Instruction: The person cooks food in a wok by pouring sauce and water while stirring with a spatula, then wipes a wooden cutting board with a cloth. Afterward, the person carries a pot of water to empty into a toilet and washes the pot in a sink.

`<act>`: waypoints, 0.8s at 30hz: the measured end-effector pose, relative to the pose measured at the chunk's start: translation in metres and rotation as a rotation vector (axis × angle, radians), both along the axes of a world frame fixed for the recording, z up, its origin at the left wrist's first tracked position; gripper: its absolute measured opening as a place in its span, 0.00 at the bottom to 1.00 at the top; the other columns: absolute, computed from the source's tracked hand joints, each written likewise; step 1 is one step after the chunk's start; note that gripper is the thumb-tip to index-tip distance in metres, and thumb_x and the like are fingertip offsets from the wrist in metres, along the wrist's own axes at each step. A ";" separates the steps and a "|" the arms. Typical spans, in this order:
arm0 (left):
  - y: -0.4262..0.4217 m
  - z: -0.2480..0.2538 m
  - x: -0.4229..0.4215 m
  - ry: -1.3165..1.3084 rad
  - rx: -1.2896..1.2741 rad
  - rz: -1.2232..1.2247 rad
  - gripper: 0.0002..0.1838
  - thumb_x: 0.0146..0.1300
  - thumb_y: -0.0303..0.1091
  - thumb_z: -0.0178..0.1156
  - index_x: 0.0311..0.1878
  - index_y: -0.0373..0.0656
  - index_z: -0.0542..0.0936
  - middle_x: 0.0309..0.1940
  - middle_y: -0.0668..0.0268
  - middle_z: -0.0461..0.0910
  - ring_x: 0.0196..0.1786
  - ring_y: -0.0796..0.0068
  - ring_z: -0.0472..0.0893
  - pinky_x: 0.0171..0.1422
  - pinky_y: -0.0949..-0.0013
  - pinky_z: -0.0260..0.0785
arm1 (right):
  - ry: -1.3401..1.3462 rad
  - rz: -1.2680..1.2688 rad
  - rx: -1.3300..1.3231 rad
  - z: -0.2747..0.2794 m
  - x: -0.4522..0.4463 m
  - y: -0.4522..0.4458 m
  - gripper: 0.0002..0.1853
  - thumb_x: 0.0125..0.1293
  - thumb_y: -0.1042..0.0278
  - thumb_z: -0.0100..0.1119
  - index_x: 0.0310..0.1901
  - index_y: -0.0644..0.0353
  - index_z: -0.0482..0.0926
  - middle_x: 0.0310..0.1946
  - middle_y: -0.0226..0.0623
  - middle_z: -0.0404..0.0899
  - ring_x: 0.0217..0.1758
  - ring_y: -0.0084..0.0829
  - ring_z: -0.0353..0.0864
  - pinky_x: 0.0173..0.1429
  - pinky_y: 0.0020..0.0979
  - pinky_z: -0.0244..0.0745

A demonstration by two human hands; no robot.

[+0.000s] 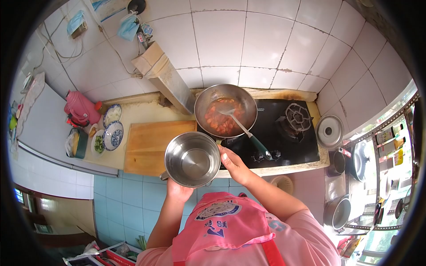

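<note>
Both my hands hold a shiny steel pot (193, 165) in front of my apron, near the counter's front edge. Under its lower left side, my left hand (179, 190) supports it, the fingers partly hidden. My right hand (234, 166) grips the pot's right side. Whether clear liquid lies inside, I cannot tell. Just beyond stands a wok (203, 98) with chopped red food (220, 123) in reddish liquid. A spatula (242, 127) rests in it, its dark green handle leaning over the rim toward the stove's front.
A wooden cutting board (153, 142) lies left of the wok. Farther left are patterned plates (113, 134) with food and a pink thermos (82, 107). The black stove (304, 148) has a second burner (297, 118) at right. A round lid (329, 131) and pots (338, 212) line the right side.
</note>
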State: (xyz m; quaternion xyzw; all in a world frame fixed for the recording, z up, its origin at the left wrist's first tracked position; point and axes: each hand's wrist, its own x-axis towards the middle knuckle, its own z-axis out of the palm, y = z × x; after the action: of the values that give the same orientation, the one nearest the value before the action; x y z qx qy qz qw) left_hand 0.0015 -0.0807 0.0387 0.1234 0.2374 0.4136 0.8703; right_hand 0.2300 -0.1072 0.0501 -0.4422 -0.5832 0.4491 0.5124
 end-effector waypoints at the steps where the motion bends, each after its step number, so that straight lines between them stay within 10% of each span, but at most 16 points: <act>1: 0.000 -0.002 -0.001 0.000 0.000 0.002 0.31 0.70 0.55 0.46 0.67 0.41 0.64 0.58 0.48 0.73 0.49 0.47 0.82 0.41 0.47 0.84 | 0.137 0.050 -0.053 0.002 -0.003 0.000 0.38 0.73 0.38 0.38 0.70 0.67 0.60 0.69 0.53 0.61 0.73 0.43 0.60 0.75 0.38 0.52; 12: 0.000 -0.009 -0.002 0.041 0.167 0.014 0.31 0.70 0.54 0.45 0.66 0.40 0.65 0.57 0.49 0.75 0.50 0.49 0.82 0.43 0.51 0.84 | 0.501 0.218 -0.492 0.015 -0.010 -0.018 0.55 0.59 0.27 0.53 0.77 0.46 0.35 0.76 0.40 0.44 0.77 0.44 0.49 0.60 0.50 0.71; 24: -0.026 -0.039 0.018 0.351 0.145 0.293 0.30 0.70 0.61 0.42 0.63 0.47 0.69 0.56 0.62 0.77 0.52 0.64 0.81 0.47 0.61 0.79 | 0.751 0.165 -0.542 0.028 -0.024 -0.015 0.38 0.64 0.48 0.54 0.72 0.51 0.53 0.62 0.36 0.68 0.60 0.33 0.72 0.55 0.41 0.77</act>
State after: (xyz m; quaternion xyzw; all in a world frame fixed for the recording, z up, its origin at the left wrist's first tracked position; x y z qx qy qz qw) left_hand 0.0200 -0.1068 -0.0001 0.2198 0.3701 0.5235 0.7353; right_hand 0.2064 -0.1226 0.0776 -0.3191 -0.2524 0.7534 0.5166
